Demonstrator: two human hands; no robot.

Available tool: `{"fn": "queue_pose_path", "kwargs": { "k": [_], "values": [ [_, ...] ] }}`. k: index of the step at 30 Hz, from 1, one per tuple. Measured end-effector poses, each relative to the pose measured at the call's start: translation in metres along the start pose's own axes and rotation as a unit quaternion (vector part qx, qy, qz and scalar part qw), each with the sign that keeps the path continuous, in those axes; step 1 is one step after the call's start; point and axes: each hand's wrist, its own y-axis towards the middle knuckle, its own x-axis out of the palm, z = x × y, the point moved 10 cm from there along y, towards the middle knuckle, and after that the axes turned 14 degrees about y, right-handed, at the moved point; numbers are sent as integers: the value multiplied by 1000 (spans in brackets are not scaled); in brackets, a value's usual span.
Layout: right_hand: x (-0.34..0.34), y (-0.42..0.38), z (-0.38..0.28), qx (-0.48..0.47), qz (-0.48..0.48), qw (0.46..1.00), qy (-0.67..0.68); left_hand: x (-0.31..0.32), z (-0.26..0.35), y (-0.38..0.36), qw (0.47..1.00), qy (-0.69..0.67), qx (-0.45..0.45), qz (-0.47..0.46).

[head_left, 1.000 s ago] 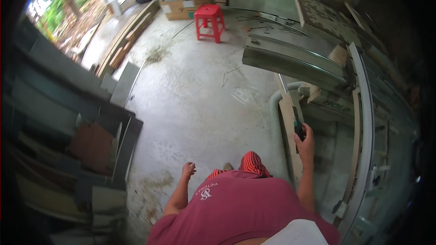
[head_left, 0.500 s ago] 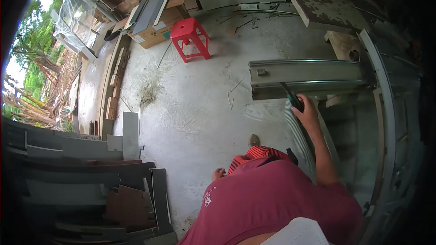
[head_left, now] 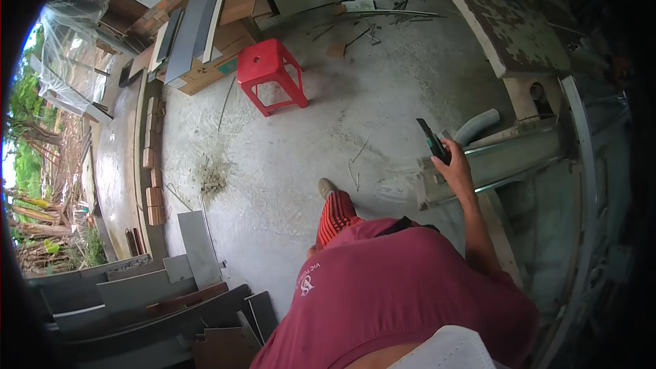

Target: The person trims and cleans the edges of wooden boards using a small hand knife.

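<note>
My right hand [head_left: 456, 167] is raised in front of me and closed around a dark green and black hand tool [head_left: 433, 141], whose thin black end points up and to the left. The hand is just above a long grey metal rail [head_left: 506, 164] that runs to the right. A grey ribbed hose [head_left: 478, 125] curves up behind the rail. My left hand is hidden behind my red shirt [head_left: 383, 294]. My leg in red striped shorts [head_left: 335, 215] steps forward on the concrete floor [head_left: 287, 157].
A red plastic stool [head_left: 270, 72] stands on the floor ahead. Behind it is a cardboard box [head_left: 222, 61] with grey panels on top. Grey and brown boards [head_left: 157, 301] are stacked at the lower left. A worn board [head_left: 506, 20] leans at the upper right.
My view has swung further to the right and I have stepped forward. The right hand has lifted with the tool above the rail. The left hand has dropped out of sight.
</note>
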Motion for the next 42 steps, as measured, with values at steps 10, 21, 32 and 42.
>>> {"fn": "queue_pose_path", "kwargs": {
  "k": [10,21,32,42],
  "values": [
    [196,154,-109,10,-59,998,11,-302,38,188,970,-211,-114,36],
    [356,352,-170,0,-189,981,-38,-344,73,288,950,-272,-151,21],
    [520,502,-274,-151,-302,940,-40,-413,75,313,945,-222,-217,99],
    [732,510,-346,-148,-308,940,12,-532,-60,440,935,-242,-178,188]
  ]
}}
